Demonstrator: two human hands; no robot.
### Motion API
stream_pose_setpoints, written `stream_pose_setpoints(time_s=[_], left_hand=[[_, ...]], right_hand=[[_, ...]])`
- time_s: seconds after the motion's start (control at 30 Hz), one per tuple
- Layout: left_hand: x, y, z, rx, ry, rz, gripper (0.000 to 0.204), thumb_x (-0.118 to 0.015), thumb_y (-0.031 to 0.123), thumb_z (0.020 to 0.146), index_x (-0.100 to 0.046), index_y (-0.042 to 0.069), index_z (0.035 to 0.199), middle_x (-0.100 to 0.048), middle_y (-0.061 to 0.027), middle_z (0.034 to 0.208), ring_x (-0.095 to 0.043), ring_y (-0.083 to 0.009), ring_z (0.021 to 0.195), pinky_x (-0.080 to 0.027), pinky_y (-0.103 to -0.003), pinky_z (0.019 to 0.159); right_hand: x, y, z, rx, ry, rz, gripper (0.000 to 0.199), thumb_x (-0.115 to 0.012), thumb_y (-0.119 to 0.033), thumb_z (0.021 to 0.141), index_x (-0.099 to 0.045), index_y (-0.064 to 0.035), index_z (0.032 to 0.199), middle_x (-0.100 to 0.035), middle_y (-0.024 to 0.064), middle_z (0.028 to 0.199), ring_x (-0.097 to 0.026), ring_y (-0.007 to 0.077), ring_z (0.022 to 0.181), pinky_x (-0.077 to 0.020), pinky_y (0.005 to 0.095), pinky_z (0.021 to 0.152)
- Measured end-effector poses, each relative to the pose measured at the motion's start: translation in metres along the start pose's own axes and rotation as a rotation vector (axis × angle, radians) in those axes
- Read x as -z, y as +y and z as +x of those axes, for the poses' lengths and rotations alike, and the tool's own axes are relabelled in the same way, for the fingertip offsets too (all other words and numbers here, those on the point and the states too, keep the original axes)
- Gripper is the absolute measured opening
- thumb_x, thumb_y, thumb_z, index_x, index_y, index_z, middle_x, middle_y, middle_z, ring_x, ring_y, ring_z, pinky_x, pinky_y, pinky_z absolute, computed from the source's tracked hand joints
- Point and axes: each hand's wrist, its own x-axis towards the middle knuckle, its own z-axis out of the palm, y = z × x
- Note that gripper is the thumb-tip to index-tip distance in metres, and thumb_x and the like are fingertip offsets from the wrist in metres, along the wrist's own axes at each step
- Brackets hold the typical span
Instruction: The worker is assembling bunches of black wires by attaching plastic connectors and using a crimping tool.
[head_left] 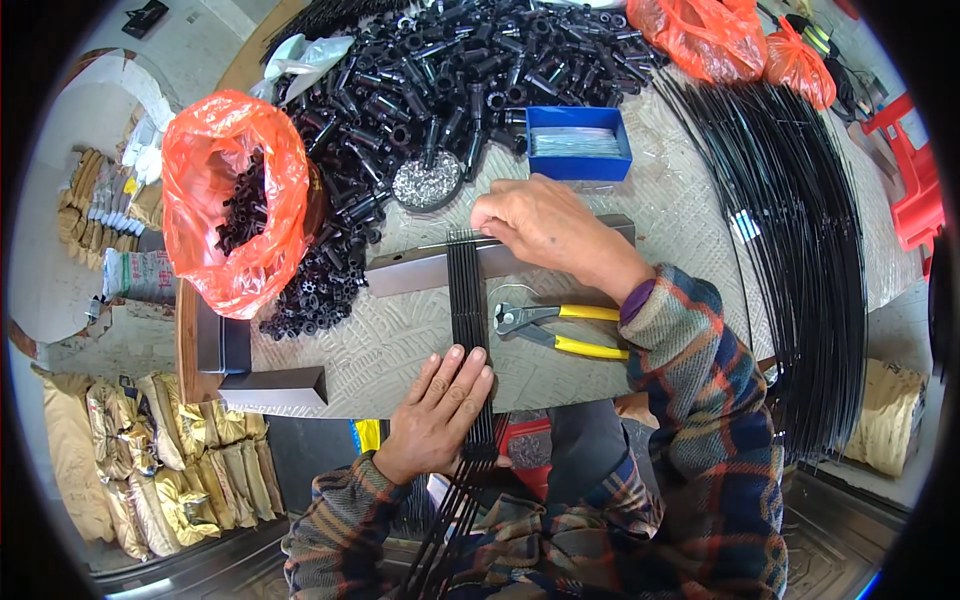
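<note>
A flat row of thin black rods (467, 300) is being held side by side on the surface (400, 350), running from the grey metal bar (420, 270) toward the person and past the near edge; the left hand (440, 410) is being pressed palm down on the near part of the row, fingers extended and nearly flat, nothing being gripped inside it; the right hand (540, 225) is being laid over the far ends of the rods where they are meeting the grey bar, fingers curled downward over them; whether anything is being pinched beneath that hand cannot be told.

Yellow-handled pliers (550, 325) are lying just to the right of the row, untouched by either hand; a blue tray (580, 145) of pale thin pieces is standing beyond the right hand; a round dish of small silver parts (428, 182) is sitting near it; a heap of black plastic fittings (450, 70) is being spread across the far surface; an orange bag (235, 200) is lying open at the left; a long bundle of black rods (800, 250) is curving along the right side.
</note>
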Motion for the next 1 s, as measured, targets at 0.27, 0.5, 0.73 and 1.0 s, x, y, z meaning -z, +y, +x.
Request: stream_pose_setpoints(time_s=[0.27,0.5,0.73,1.0], left_hand=[[0.001,0.001,0.002,0.013,0.010,-0.050,0.082,-0.055,0.061,0.074,-0.044,-0.001,0.126,-0.040,-0.0177,0.135,-0.033,-0.0335,0.129,-0.021,-0.043,0.107],[0.004,0.002,0.003,-0.013,0.015,-0.071,0.080,-0.055,0.057,0.073,-0.042,0.002,0.130,-0.035,-0.0159,0.139,-0.030,-0.0330,0.131,-0.021,-0.042,0.108],[0.004,-0.005,0.012,-0.048,0.092,0.023,0.075,-0.062,0.039,0.069,-0.040,0.002,0.130,-0.034,-0.0140,0.140,-0.030,-0.0337,0.130,-0.030,-0.039,0.105],[-0.006,-0.003,0.005,0.003,0.216,0.046,0.055,-0.048,0.012,0.076,-0.040,0.000,0.130,-0.036,-0.0133,0.138,-0.032,-0.0308,0.130,-0.033,-0.036,0.103]], right_hand=[[-0.005,0.011,0.005,0.005,0.030,0.229,0.010,-0.059,-0.013,0.079,-0.055,-0.0029,0.079,-0.059,0.0106,0.074,-0.057,0.0310,0.068,-0.0425,0.0407,0.060],[0.010,0.012,0.002,-0.054,-0.127,-0.029,0.008,-0.059,-0.012,0.078,-0.057,-0.0035,0.077,-0.060,0.0114,0.075,-0.058,0.0295,0.072,-0.0431,0.0383,0.065],[0.048,0.055,0.010,-0.100,0.228,-0.252,0.014,-0.061,-0.012,0.076,-0.064,-0.0040,0.087,-0.062,0.0124,0.081,-0.059,0.0298,0.076,-0.0454,0.0364,0.067],[0.065,0.091,0.032,-0.215,-0.257,-0.449,0.007,-0.064,-0.012,0.068,-0.062,-0.0054,0.069,-0.061,0.0124,0.072,-0.061,0.0285,0.071,-0.0471,0.0375,0.060]])
